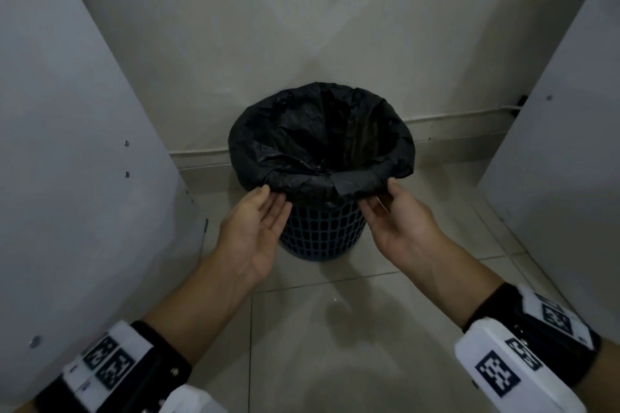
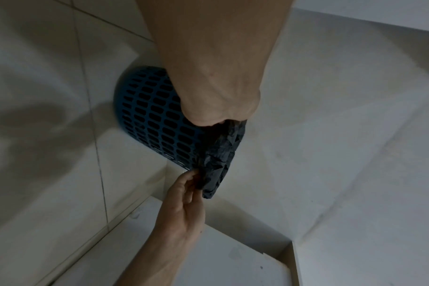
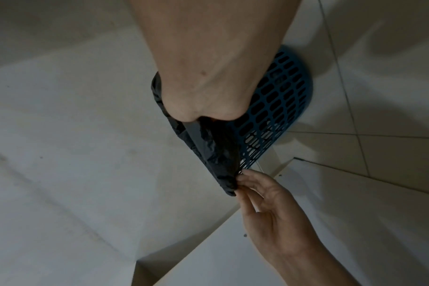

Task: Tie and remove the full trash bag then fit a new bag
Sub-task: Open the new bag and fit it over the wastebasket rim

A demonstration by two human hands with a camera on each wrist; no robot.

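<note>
A blue lattice bin (image 1: 322, 231) stands on the floor against the back wall. A black trash bag (image 1: 318, 131) lines it, its top folded down over the rim; I cannot see what is inside. My left hand (image 1: 275, 198) is at the near left of the folded hem, thumb on top and fingers beneath. My right hand (image 1: 377, 194) pinches the hem at the near right in the same way. In the left wrist view the right hand (image 2: 194, 180) pinches the bag (image 2: 223, 151) beside the bin (image 2: 154, 112). The right wrist view shows the left hand (image 3: 240, 183) pinching the bag (image 3: 213, 151).
White panels stand close on the left (image 1: 67, 144) and on the right (image 1: 570, 127), leaving a narrow bay. A pale wall (image 1: 302, 27) is behind the bin, with a thin cable (image 1: 453, 111) along its base. Tiled floor (image 1: 335, 329) lies between me and the bin.
</note>
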